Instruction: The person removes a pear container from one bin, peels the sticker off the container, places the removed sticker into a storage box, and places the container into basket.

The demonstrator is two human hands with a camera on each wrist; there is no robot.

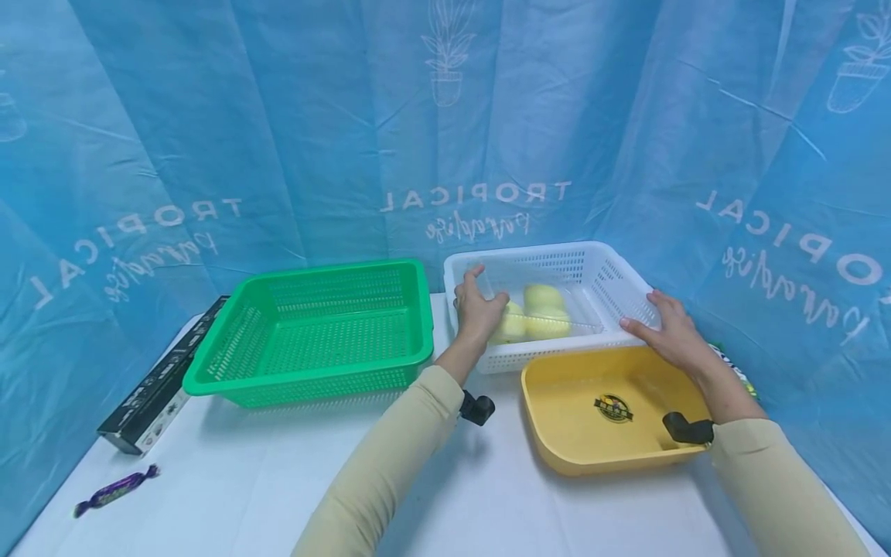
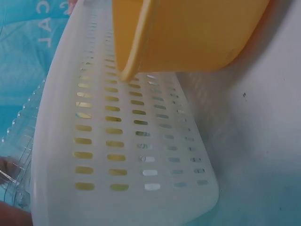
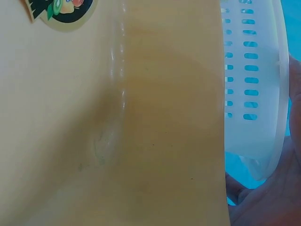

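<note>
A white perforated basket (image 1: 515, 360) stands at the back right. In it is a clear plastic box (image 1: 583, 309) with several pale yellow-green round fruits (image 1: 546, 325) inside. My left hand (image 1: 479, 309) is at the box's left end by the basket's left rim, thumb apart from the fingers. Through the clear plastic, a fingertip shows dimly in the left wrist view. With the thumb inside and fingers outside, my right hand (image 1: 671, 333) grips the basket's right front corner. A yellow basin (image 1: 578, 433) with a round label sits before the basket, under my right wrist.
To the left stands a green perforated basket (image 1: 334, 340). A long black box (image 1: 163, 379) lies beyond its left side, with a purple wrapped candy (image 1: 117, 490) near the table's left edge. The blue curtain (image 1: 348, 116) hangs close behind the baskets.
</note>
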